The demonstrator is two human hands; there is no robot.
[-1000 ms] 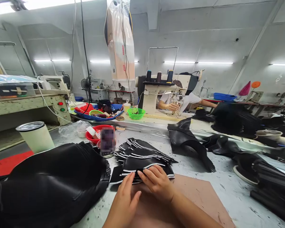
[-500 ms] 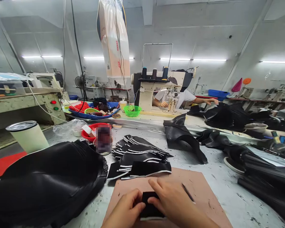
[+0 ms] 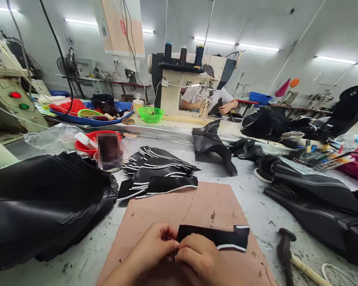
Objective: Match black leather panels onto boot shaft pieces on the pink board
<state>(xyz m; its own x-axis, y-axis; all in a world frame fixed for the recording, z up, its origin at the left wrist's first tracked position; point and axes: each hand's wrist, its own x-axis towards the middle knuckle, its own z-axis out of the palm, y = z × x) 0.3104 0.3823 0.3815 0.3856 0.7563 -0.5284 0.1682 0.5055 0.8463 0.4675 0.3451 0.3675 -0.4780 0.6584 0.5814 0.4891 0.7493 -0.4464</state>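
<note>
My left hand and my right hand are closed together, pinching one end of a black strip piece with a white edge. The strip lies flat over a brown cutting mat near the table's front edge, its far end curled up. Beyond the mat sits a fanned stack of black pieces with white edges.
A big pile of black leather lies at left, more black pieces at right. A hammer rests at front right. A red bowl, a green basket and a sewing machine stand behind, with another person working.
My hands pulled one black strip off the stack back onto the mat and turned it lengthwise. The view tilted down and shifted right.
</note>
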